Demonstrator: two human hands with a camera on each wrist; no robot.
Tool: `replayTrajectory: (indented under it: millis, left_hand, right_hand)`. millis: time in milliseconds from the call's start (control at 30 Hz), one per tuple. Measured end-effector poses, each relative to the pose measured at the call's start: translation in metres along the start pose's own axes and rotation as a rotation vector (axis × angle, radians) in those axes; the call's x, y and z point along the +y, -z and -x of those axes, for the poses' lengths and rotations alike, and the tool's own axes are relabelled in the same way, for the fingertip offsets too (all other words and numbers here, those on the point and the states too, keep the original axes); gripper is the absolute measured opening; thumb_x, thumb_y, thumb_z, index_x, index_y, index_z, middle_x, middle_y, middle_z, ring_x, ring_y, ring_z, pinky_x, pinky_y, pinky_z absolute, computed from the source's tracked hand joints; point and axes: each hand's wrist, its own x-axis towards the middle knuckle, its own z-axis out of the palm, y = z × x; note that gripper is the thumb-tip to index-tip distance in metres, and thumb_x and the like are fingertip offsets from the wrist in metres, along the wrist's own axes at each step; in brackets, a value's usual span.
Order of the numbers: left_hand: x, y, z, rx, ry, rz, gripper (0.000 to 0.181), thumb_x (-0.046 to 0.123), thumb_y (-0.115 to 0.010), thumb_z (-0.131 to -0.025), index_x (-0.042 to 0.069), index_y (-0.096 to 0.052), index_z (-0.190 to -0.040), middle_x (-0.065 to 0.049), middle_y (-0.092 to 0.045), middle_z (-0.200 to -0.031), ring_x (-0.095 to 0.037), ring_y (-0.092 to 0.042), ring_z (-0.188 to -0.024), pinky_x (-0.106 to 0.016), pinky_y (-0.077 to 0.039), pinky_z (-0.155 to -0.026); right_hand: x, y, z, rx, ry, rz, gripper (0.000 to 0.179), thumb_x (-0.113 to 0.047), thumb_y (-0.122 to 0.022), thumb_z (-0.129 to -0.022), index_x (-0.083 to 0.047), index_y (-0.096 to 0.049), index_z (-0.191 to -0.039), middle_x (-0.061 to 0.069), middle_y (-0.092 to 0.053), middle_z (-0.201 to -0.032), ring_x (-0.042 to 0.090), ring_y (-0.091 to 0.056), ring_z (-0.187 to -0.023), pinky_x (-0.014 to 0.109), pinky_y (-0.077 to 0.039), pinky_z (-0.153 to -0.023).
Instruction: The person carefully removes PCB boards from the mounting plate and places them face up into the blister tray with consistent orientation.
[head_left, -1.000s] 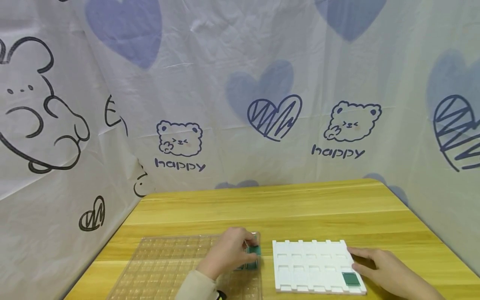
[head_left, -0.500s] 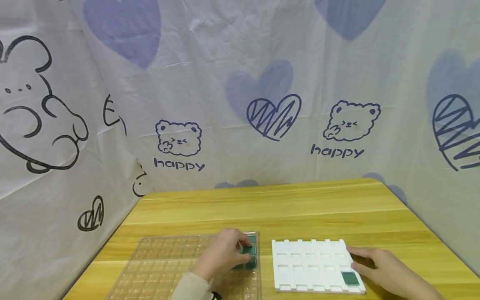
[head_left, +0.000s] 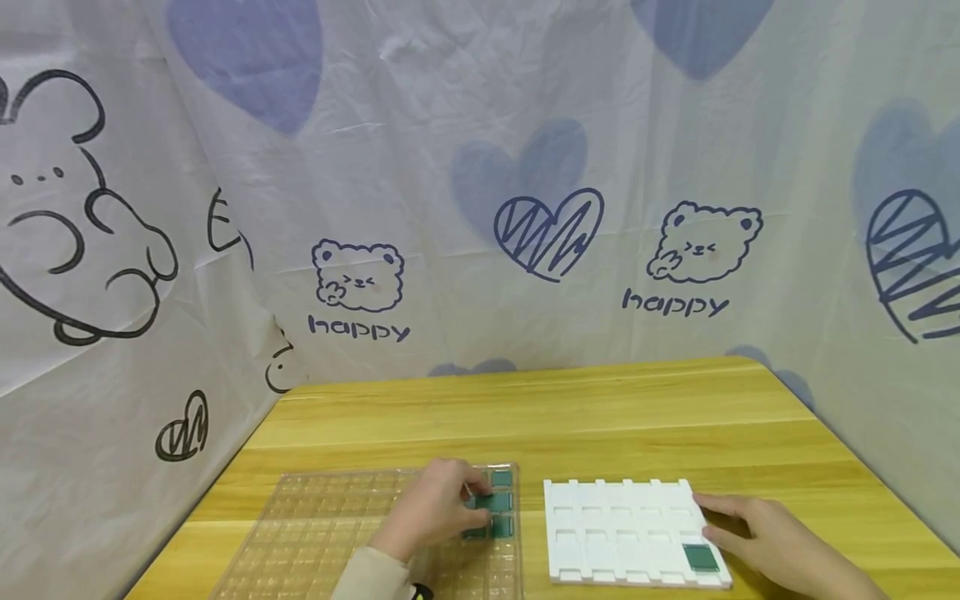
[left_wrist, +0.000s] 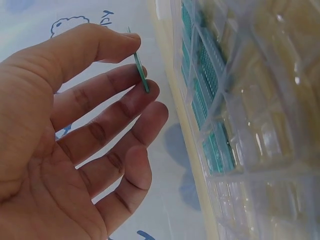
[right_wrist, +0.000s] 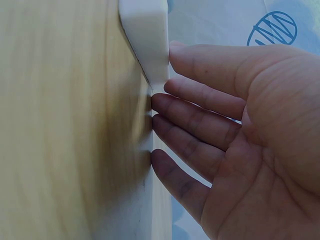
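My left hand (head_left: 433,510) is over the right side of a clear plastic compartment tray (head_left: 337,521). In the left wrist view its thumb and fingertips pinch a thin green circuit-board square (left_wrist: 141,74), seen edge-on and apart from the tray. Several more green squares (head_left: 502,478) lie in the tray's right-hand pockets, some partly hidden by the hand. My right hand (head_left: 772,537) has its thumb and index finger against the right edge of a white slotted tray (head_left: 600,521); its other fingertips rest on the table. One green square (head_left: 701,557) sits in the white tray's front right slot.
Both trays stand side by side on a wooden table (head_left: 525,417), with a narrow strip of wood between them. A white cloth (head_left: 450,167) with printed hearts and bears hangs behind the table and along its sides.
My left hand has drifted slightly left over the clear tray, uncovering more of the green squares in its right-hand pockets. The right hand and white tray are nearly unmoved.
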Motion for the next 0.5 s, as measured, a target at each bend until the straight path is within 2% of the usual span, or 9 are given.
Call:
replayTrajectory:
  millis: [167, 500]
  left_hand:
    - [-0.0029, 0.0032, 0.0020, -0.020, 0.005, 0.043, 0.019, 0.015, -0.089, -0.085, 0.013, -0.083, -0.103, 0.005, -0.078, -0.096, -0.007, -0.063, -0.081, -0.024, -0.052, -0.070]
    - [-0.0105, 0.0081, 0.0069, -0.009, 0.016, 0.025, 0.020, 0.017, -0.090, -0.083, 0.014, -0.083, -0.102, 0.004, -0.077, -0.094, -0.010, -0.065, -0.083, -0.026, -0.053, -0.072]
  right_hand:
    - [-0.0002, -0.0006, 0.0001, 0.000, -0.003, 0.003, 0.060, -0.035, -0.073, -0.102, 0.003, -0.061, -0.147, 0.024, -0.067, -0.145, 0.043, -0.064, -0.133, 0.062, -0.053, -0.106]
    - [-0.0005, -0.0015, -0.0009, -0.011, -0.026, -0.002, 0.061, -0.036, -0.073, -0.102, 0.002, -0.061, -0.148, 0.024, -0.067, -0.145, 0.044, -0.063, -0.133, 0.063, -0.053, -0.106]
